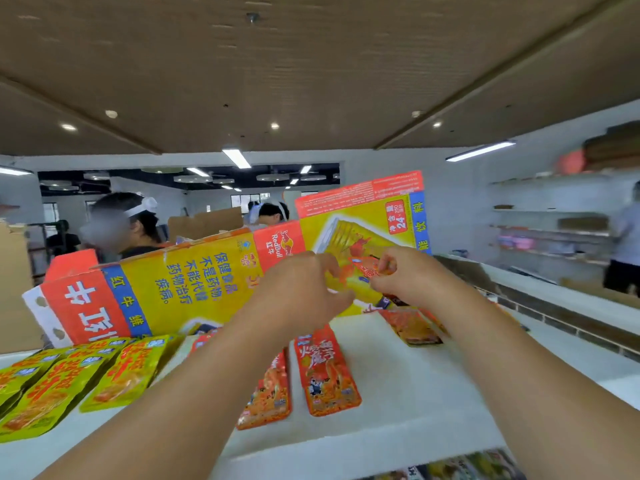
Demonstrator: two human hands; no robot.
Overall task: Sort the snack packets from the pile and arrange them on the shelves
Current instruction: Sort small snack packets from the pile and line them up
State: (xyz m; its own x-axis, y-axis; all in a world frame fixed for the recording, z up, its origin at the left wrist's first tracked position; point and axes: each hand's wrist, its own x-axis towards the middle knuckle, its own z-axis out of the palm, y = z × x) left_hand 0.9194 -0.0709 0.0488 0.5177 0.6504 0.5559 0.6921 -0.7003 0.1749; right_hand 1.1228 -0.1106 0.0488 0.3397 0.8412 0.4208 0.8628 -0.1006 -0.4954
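Forearms (194,393) reach over the shelf (398,375); right hand (408,275) pinches a small red packet (372,271), left hand (294,292) curls beside it, grip unclear. Shelved packets (327,372) lie just below, lengthwise away.

R hand (408,282) pinches red packet (372,271), L hand (294,296) just beside, before Red Bull carton (194,282); yellow packets (121,372) on shelf (398,393).

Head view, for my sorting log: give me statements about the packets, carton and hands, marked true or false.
1. Yellow-green packets lie left of the red packets on the shelf top. True.
2. Both hands rest flat on the shelf top. False: the left hand and right hand are raised before the Red Bull carton.
3. The carton is plain brown. False: it is printed yellow, red and blue.
4. The right hand's fingers pinch a small red packet. True.
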